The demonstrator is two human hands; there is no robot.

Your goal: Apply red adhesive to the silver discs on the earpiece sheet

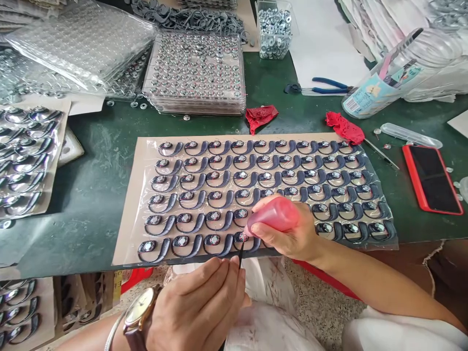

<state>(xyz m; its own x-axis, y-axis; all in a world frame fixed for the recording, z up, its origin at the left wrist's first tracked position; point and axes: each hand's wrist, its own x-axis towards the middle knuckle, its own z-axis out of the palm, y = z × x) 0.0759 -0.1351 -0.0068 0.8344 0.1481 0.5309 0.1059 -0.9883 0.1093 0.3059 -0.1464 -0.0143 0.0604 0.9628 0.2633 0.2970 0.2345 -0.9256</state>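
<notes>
A red-cased smartphone lay to the right of the right hand. Ahead and right of that hand, blue-handled pliers lay beside a labelled clear plastic jar; white paper extended beyond.

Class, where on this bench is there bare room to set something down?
Widest: the green tabletop between the left brown card of dark hooked parts and the central brown card. Smaller: between two crumpled red pieces, below the blue-handled pliers. Crowded: upper left, with stacked clear plastic trays, and the central card's near edge, where left hand and right hand work.
</notes>
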